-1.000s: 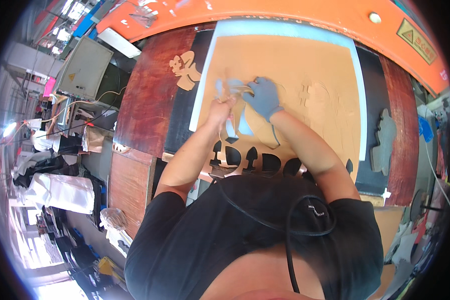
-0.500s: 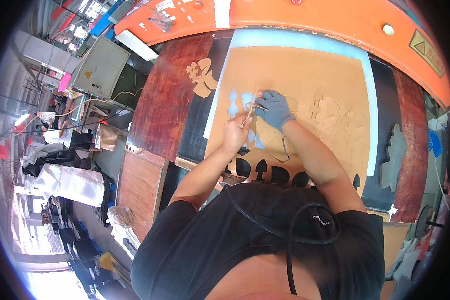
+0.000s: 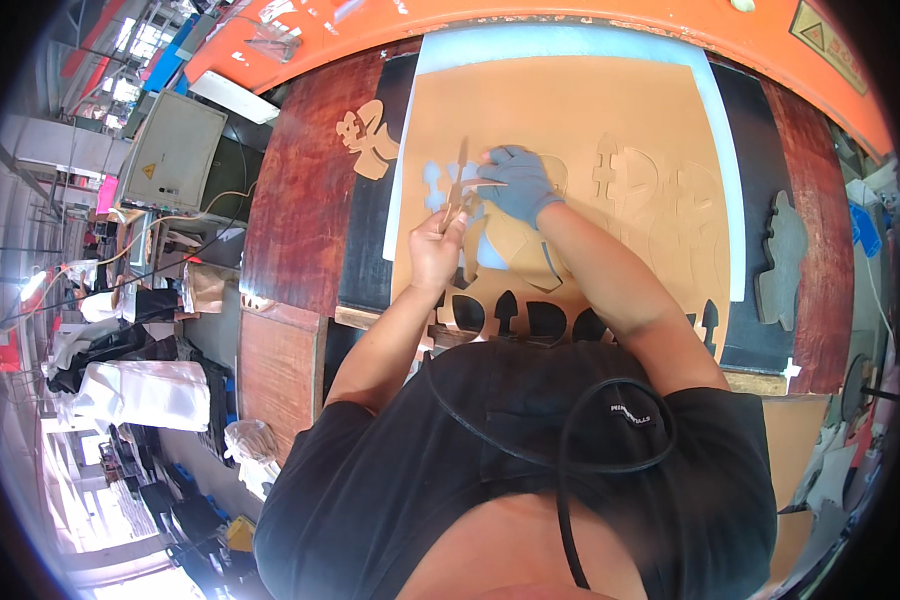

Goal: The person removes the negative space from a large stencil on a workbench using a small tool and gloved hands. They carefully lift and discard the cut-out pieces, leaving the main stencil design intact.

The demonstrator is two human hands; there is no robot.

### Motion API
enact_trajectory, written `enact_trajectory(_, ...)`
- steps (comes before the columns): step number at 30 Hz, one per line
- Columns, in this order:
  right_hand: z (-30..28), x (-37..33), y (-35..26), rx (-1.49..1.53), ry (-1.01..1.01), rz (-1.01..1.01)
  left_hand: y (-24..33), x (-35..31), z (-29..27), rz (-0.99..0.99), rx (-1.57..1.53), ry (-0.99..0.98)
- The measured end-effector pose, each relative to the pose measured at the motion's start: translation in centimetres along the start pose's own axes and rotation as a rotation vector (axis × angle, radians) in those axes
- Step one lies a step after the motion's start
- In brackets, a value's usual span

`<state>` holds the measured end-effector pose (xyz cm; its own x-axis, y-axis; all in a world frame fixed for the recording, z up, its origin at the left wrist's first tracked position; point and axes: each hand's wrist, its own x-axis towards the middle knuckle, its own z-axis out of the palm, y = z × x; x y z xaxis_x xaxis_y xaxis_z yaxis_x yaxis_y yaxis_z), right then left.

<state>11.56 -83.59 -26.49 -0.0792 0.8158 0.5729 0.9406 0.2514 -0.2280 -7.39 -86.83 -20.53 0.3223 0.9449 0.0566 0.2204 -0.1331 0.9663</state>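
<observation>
A large tan sheet (image 3: 650,100), cut through with several shapes, lies over a pale blue-white board (image 3: 560,45). My bare left hand (image 3: 436,245) is closed on thin tan cut-out pieces (image 3: 458,190), which stick up from its fingers and fan apart. Just right of them, my right hand (image 3: 522,186) in a grey glove rests over the sheet, fingers bent and pressed together; what they grip is hidden. Between and below my hands, openings in the sheet let the pale board show. Along the near edge, dark openings (image 3: 548,320) show where shapes are gone.
Loose tan cut-outs (image 3: 368,140) lie in a pile on the reddish-brown table (image 3: 300,190) at left. A grey figure-shaped piece (image 3: 785,260) lies on the black strip at right. An orange machine beam (image 3: 530,12) spans the far side. A grey cabinet (image 3: 180,145) stands at far left.
My left hand has drawn a little away from the gloved right hand, and the pieces in it now spread apart. The gloved fingers have shifted over the sheet. The whole view has shifted slightly.
</observation>
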Motion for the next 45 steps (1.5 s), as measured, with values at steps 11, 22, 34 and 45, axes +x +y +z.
enact_trajectory(11, -1.9, -0.2, -3.2, 0.257, 0.031, 0.085, 0.7, 0.6, -7.0, -0.418, -0.653, 0.006)
enact_trajectory(22, -5.7, -2.0, -8.5, 1.224, -0.572, 0.619, -1.9, -2.1, -6.6, -0.568, -0.546, -0.296)
enact_trajectory(34, -9.2, -0.6, -4.4, 0.849, -0.164, 0.46, 3.7, 12.0, -13.1, -0.176, -0.613, -0.229)
enact_trajectory(45, -8.8, -8.0, 0.5, 0.096, -0.031, 0.013, -10.7, 26.9, -14.6, -0.641, -0.02, 0.153)
